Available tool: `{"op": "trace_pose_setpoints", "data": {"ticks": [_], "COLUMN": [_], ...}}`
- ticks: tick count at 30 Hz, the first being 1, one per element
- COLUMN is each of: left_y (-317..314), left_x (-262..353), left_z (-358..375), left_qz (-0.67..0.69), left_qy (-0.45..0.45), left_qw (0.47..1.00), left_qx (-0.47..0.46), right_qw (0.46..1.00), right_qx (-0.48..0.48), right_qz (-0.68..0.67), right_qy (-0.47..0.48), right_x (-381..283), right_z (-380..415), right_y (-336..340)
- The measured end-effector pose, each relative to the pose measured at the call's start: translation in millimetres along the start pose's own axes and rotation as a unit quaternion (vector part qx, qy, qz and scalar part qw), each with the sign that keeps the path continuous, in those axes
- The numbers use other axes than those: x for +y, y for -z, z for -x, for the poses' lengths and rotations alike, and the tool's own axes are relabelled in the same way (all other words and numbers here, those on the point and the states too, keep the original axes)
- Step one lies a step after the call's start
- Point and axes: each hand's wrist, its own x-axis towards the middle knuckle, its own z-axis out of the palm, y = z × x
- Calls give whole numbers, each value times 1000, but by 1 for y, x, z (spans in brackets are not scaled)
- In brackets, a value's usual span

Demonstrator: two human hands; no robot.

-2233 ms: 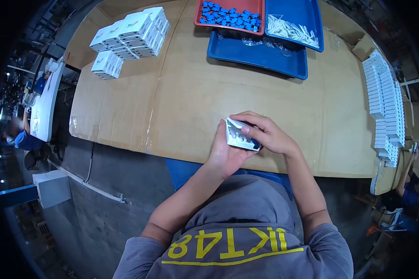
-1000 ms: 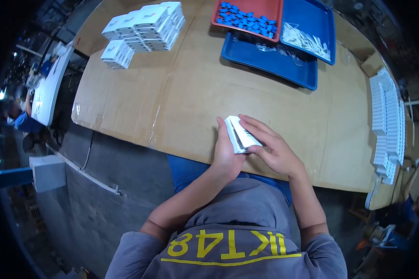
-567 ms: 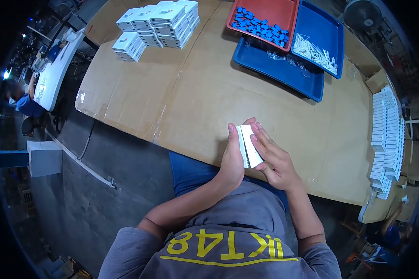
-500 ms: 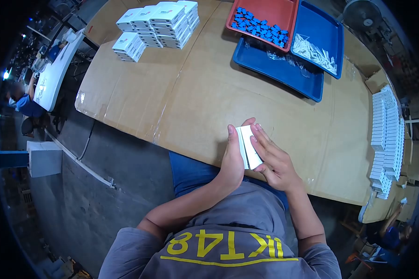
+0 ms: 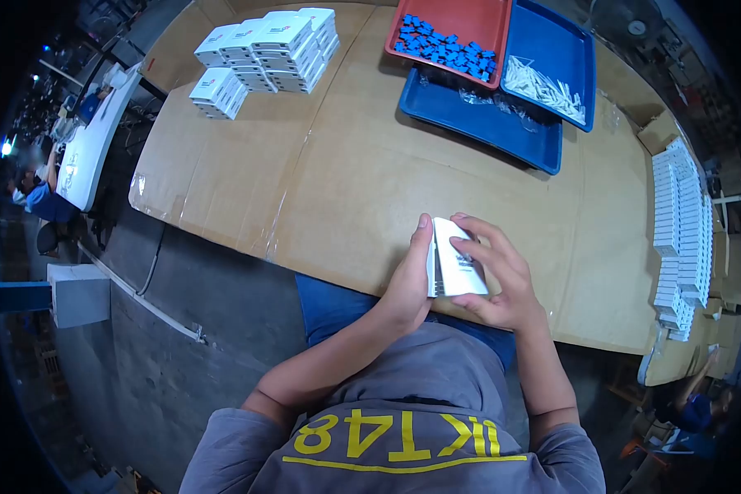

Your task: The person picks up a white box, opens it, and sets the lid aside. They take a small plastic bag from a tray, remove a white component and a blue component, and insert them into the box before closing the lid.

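The small white box [image 5: 457,262] sits between both hands just above the near edge of the worktop [image 5: 346,181], close to the person's body. The left hand [image 5: 407,280] lies flat along its left side, fingers pointing away and the thumb edge pressed to the narrow face, while the right hand [image 5: 502,276] cups it from the right with fingers curled over the far corner and the thumb under the near end; so each grip is closed on the box, neither wide nor loose. It looks like thin printed card, so I judge it light and fairly stiff along its edges but easy to dent on the broad faces, and its smooth finish could slip under a weak pinch. The narrow sides and corners look like the best places to take hold, as the hands do here, since pressure on the wide top panel would bow it. Whether it is full I cannot tell. Farther off on the cardboard-covered worktop stand stacked white boxes [image 5: 263,45] at the far left, a red tray [image 5: 449,25] of small blue parts, blue trays [image 5: 502,115] with white pieces, and a long row of white boxes [image 5: 679,214] on the right.
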Motion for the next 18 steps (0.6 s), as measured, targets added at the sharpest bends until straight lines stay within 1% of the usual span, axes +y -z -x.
{"op": "trace_pose_setpoints", "data": {"ticks": [1, 2, 3, 4, 7, 8, 11, 14, 18], "left_y": [0, 0, 1, 2, 7, 4, 5, 7, 8], "left_x": [1, 2, 2, 2, 1, 2, -2, -7, -7], "left_z": [0, -1, 0, -1, -5, -4, -6, -7, -8], "left_qz": [14, 27, 42, 72, 161, 159, 163, 152, 134], "left_qy": [5, 10, 16, 27, 60, 74, 87, 81, 85], "left_qw": [1000, 1000, 999, 997, 985, 984, 983, 985, 987], "left_qx": [2, 5, 8, -1, -29, -10, -25, -26, -23], "right_qw": [994, 977, 949, 935, 895, 907, 927, 934, 939], "right_qx": [34, 68, 101, 128, 65, 62, 40, 4, -2], "right_qz": [-94, -187, -278, -288, -375, -343, -303, -294, -280], "right_qy": [-37, -73, -109, -166, -232, -236, -216, -203, -198], "right_x": [5, 10, 10, 0, 15, 18, 28, 25, 25], "right_z": [1, 2, 1, -3, -3, -6, -7, -8, -6], "right_y": [-1, -3, -4, -3, 11, 9, 7, 7, 1]}}
